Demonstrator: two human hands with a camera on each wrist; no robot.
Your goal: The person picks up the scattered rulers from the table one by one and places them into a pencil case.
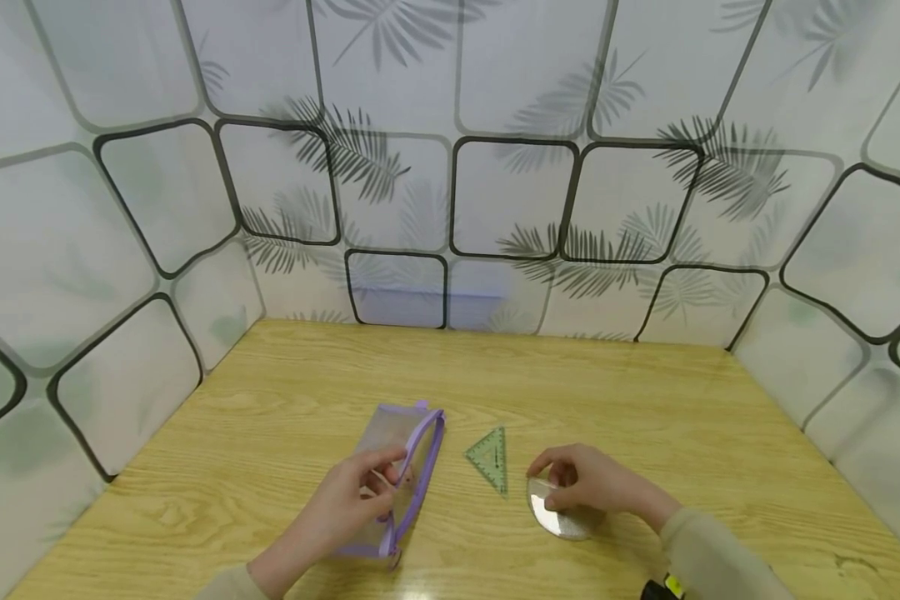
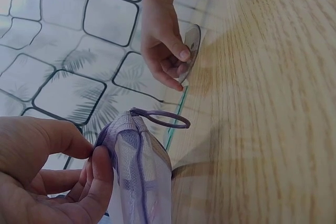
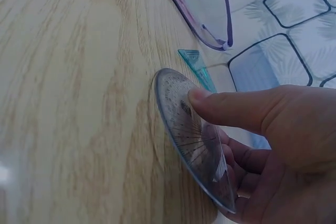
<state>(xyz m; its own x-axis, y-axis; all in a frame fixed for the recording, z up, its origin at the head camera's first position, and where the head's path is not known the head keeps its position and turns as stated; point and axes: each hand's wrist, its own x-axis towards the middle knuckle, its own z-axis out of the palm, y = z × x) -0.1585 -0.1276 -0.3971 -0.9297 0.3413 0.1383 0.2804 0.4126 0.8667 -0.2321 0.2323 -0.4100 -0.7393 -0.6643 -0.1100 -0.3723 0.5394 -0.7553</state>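
Note:
My left hand (image 1: 352,497) pinches the purple-trimmed edge of a see-through zip pencil pouch (image 1: 390,425), whose mouth gapes toward the right. In the left wrist view the pouch's purple zipper and a pull loop (image 2: 163,118) show close to the thumb and forefinger. On the right, my right hand (image 1: 588,479) holds a clear protractor (image 3: 181,114) between thumb and fingers, tilted, with its curved edge low by the table. Between the two hands a green set square (image 1: 492,460) lies flat on the wood.
The wooden table (image 1: 570,383) runs back to a patterned curtain (image 1: 390,192) that also encloses both sides. A small black and yellow object (image 1: 663,587) shows beside the right sleeve at the bottom edge.

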